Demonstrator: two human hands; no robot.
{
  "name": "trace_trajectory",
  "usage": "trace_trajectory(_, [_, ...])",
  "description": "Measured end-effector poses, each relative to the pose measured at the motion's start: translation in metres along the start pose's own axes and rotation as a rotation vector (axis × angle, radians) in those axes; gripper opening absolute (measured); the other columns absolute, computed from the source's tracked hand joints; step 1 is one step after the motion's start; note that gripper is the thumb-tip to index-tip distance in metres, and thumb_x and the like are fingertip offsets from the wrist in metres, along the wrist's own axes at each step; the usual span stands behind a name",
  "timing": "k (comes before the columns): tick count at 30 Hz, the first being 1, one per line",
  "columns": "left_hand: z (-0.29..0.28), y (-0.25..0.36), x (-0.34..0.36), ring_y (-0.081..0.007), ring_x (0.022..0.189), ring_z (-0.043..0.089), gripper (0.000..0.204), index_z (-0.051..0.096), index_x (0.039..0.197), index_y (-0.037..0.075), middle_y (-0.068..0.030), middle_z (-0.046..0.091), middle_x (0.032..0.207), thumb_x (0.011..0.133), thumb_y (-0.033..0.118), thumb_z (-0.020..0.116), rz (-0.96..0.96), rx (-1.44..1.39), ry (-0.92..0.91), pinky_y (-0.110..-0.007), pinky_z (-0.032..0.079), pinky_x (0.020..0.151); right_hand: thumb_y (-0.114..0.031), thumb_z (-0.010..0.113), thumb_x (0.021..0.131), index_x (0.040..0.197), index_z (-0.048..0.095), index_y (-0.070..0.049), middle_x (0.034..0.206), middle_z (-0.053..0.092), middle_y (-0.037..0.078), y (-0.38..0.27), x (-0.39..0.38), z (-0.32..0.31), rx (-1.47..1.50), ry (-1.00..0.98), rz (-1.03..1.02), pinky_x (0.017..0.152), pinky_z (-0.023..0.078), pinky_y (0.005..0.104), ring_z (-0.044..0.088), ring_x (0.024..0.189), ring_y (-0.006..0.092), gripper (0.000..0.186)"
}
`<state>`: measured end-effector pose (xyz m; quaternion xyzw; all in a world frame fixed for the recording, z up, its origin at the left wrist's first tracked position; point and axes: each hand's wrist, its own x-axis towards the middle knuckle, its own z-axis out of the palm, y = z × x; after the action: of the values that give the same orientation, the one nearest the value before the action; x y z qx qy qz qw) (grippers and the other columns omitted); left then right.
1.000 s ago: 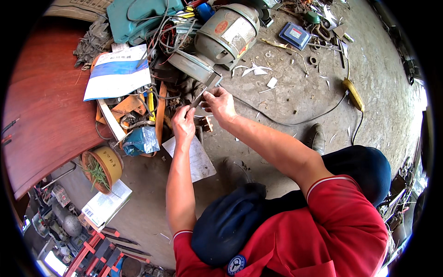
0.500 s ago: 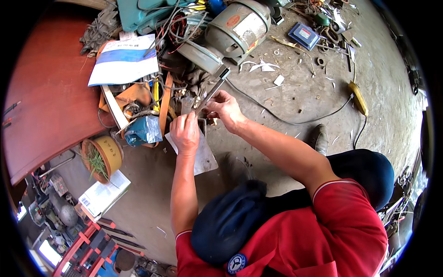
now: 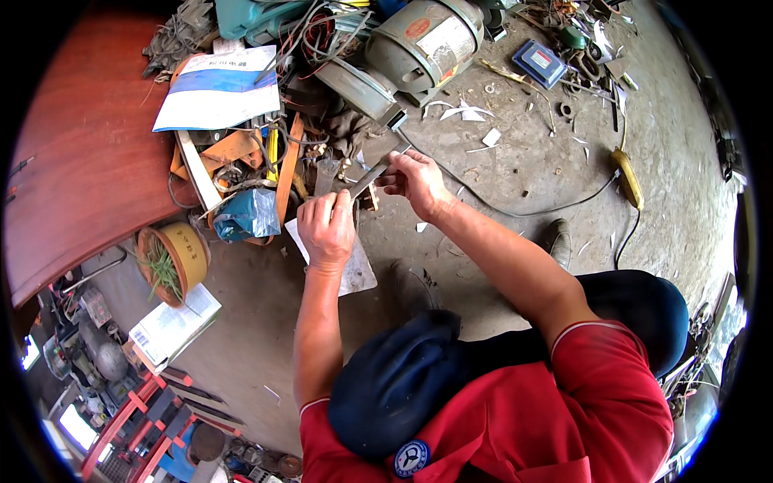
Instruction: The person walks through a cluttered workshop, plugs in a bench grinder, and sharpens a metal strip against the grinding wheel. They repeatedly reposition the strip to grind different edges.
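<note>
A flat grey metal strip (image 3: 369,179) slants between my two hands, held clear of the floor. My left hand (image 3: 326,232) is closed round its near end, knuckles upward. At the far end my right hand (image 3: 415,182) pinches the strip between thumb and fingers. Just beyond my hands stands a grey bench grinder (image 3: 420,50), its wheel guard (image 3: 357,87) on the near left side. A small dark rest (image 3: 394,118) sits at the guard's lower corner, and the strip is apart from it. The wheel itself is hidden. Below my left hand lies a pale flat sheet (image 3: 358,274).
Left of my hands is a pile with orange pieces, a blue plastic-wrapped packet (image 3: 247,216) and a white-and-blue booklet (image 3: 217,90). A reddish table (image 3: 88,161) and potted plant (image 3: 183,256) stand farther left. A cable runs right to a yellow power strip (image 3: 629,181). Metal scraps lie far right.
The strip has come away from the grinder's rest, back toward me, and is tilted lower. Both hands still hold it; my right hand has shifted along with it. The view has moved slightly.
</note>
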<state>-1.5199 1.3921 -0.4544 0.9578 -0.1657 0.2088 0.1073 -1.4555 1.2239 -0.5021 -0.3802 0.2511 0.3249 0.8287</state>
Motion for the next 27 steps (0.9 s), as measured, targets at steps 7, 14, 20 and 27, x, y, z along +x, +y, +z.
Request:
trace_trajectory(7, [-0.006, -0.001, 0.001, -0.0215, 0.07, 0.056, 0.015, 0.061, 0.087, 0.003, -0.0056, 0.055, 0.078, 0.072, 0.005, 0.065, 0.081, 0.055, -0.04, -0.035, 0.044, 0.063, -0.015, 0.052, 0.087, 0.087, 0.053, -0.002, 0.079, 0.06, 0.007, -0.007, 0.0, 0.002, 0.02, -0.038, -0.015, 0.058, 0.049, 0.0297, 0.062, 0.068, 0.0191, 0.013])
trace_trajectory(14, [-0.005, -0.001, -0.002, -0.0225, 0.071, 0.056, 0.015, 0.061, 0.086, 0.003, -0.0062, 0.056, 0.079, 0.072, 0.005, 0.066, 0.033, -0.008, -0.042, -0.035, 0.043, 0.063, -0.016, 0.054, 0.087, 0.087, 0.053, -0.003, 0.08, 0.061, 0.008, -0.006, -0.002, -0.001, -0.117, -0.018, -0.014, 0.058, 0.049, 0.0282, 0.063, 0.069, 0.0188, 0.013])
trace_trajectory(20, [0.022, 0.0, 0.006, -0.0286, 0.069, 0.056, 0.011, 0.06, 0.084, -0.001, -0.0122, 0.057, 0.076, 0.075, 0.002, 0.065, -0.208, -0.305, 0.001, -0.038, 0.044, 0.062, -0.014, 0.055, 0.087, 0.097, 0.051, -0.002, 0.087, 0.061, 0.009, -0.001, 0.006, -0.004, -0.037, 0.009, -0.094, 0.059, 0.049, 0.029, 0.063, 0.072, 0.0199, 0.016])
trace_trajectory(27, [0.063, -0.003, 0.041, -0.0294, 0.065, 0.056, 0.01, 0.061, 0.082, -0.001, -0.0117, 0.057, 0.072, 0.078, 0.007, 0.064, -0.395, -0.549, -0.061, -0.036, 0.044, 0.058, -0.012, 0.057, 0.086, 0.099, 0.05, 0.002, 0.088, 0.062, 0.011, -0.009, 0.031, -0.006, 0.005, 0.148, -0.143, 0.058, 0.051, 0.028, 0.063, 0.069, 0.0182, 0.02])
